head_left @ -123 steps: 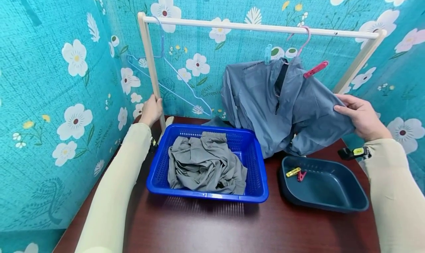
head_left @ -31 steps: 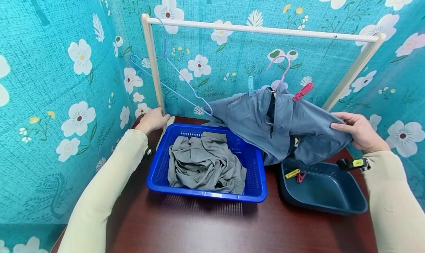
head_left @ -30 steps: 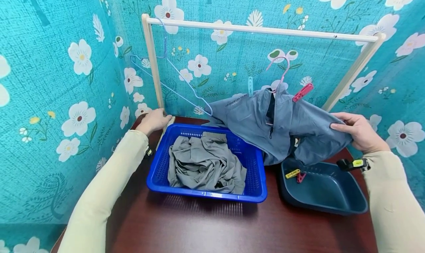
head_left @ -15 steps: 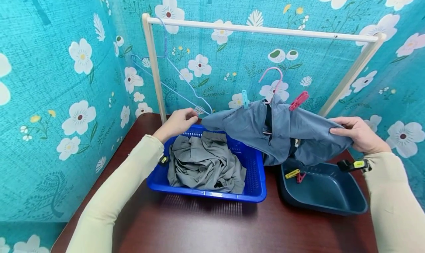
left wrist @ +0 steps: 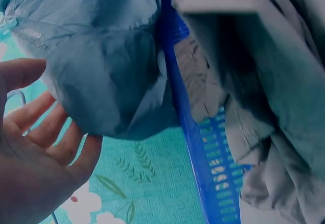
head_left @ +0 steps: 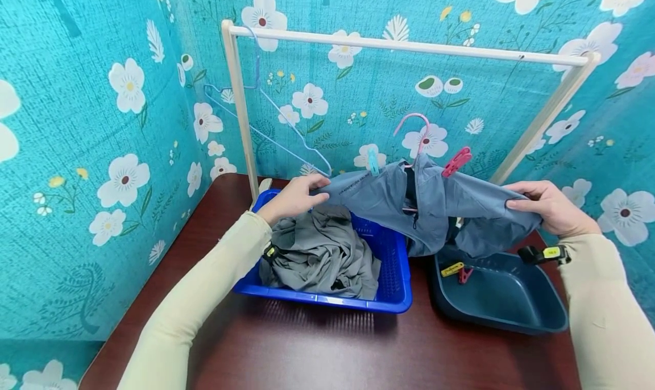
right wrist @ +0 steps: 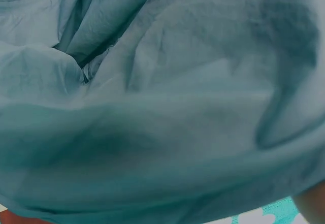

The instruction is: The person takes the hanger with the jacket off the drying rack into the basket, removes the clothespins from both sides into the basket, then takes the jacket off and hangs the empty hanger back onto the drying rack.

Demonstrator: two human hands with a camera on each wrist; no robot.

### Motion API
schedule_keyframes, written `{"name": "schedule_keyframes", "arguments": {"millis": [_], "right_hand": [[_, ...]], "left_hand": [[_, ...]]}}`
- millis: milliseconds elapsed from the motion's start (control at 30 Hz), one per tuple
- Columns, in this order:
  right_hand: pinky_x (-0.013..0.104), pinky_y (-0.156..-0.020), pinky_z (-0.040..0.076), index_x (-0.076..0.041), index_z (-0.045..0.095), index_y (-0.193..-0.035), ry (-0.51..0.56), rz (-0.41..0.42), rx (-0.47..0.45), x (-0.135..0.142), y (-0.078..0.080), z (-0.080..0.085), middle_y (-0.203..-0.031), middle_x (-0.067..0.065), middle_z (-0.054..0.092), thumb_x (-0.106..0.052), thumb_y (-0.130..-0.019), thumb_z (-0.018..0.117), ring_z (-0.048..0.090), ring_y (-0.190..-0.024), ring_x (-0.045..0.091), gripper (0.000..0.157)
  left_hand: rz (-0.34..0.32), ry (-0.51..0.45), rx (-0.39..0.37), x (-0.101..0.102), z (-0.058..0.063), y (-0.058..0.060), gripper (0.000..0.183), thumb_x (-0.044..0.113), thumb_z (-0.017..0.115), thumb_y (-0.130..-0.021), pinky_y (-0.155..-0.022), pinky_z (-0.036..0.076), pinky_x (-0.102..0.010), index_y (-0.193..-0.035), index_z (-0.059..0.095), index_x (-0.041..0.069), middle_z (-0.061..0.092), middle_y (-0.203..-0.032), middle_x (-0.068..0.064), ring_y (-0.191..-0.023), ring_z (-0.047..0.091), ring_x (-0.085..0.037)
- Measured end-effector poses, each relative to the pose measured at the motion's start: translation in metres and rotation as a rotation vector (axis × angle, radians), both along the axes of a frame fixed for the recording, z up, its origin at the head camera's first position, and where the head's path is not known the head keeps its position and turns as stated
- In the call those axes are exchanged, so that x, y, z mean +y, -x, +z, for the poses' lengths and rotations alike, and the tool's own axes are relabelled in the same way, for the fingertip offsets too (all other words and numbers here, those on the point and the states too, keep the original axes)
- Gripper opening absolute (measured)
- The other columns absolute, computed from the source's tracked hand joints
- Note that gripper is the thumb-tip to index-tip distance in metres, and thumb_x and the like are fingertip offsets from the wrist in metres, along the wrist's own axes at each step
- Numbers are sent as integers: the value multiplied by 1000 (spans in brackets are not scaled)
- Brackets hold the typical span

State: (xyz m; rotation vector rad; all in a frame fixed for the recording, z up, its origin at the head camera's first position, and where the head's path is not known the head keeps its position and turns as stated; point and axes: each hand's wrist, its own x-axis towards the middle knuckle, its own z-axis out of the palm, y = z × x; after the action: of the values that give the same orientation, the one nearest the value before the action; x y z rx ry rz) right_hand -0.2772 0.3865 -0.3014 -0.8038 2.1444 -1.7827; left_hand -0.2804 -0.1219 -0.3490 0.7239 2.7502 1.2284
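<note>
A grey-blue zip jacket (head_left: 432, 202) on a pink hanger (head_left: 421, 129) is stretched out low behind the baskets, its hook below the rail. My right hand (head_left: 555, 208) pinches the sleeve on the right between thumb and fingers. At the other sleeve's end is my left hand (head_left: 297, 198); in the left wrist view its thumb and fingers (left wrist: 51, 127) are spread apart at the fabric's edge. A light blue clothespin (head_left: 373, 162) and a red clothespin (head_left: 457, 161) sit at the jacket's shoulders. Cloth fills most of the right wrist view.
A wooden rack (head_left: 409, 44) stands behind, a blue hanger (head_left: 291, 125) hooked at its left end. Grey clothing (head_left: 324, 259) lies in a blue basket (head_left: 396, 276). Yellow (head_left: 452, 269) and red pegs (head_left: 465, 274) lie in a dark bin (head_left: 512, 322) on the brown table (head_left: 286, 356).
The pink hanger with the jacket has come off the rail and moved down and left. My left hand has left the rack's post and moved right to the sleeve. My right hand keeps its hold.
</note>
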Motion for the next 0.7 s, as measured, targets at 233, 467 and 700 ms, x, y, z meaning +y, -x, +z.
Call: {"name": "schedule_keyframes", "arguments": {"millis": [233,467,700], "right_hand": [[25,-57,51,-6,70,-111,-55,-180,74,-2,-3,8,-93,1,71,14,-91,50,65,-72,14,35],[23,-57,49,-7,70,-111,-222,-435,181,-12,-7,27,-88,-9,70,-1,-89,63,62,-71,10,24],[22,-57,48,-6,65,-117,-572,-519,389,-42,-8,40,-90,-19,62,-22,-93,62,58,-71,8,30]], "left_hand": [[62,-75,73,11,7,-2,23,16,51,-99,-73,45,-34,-118,63,10,62,-108,-4,-85,55,-17],[97,-194,136,11,22,-9,21,16,50,-100,-67,41,-34,-115,63,10,61,-98,-3,-76,49,-20],[126,-194,127,-1,33,-10,20,13,50,-98,-62,37,-31,-112,64,10,57,-82,-6,-68,45,-20]]}}
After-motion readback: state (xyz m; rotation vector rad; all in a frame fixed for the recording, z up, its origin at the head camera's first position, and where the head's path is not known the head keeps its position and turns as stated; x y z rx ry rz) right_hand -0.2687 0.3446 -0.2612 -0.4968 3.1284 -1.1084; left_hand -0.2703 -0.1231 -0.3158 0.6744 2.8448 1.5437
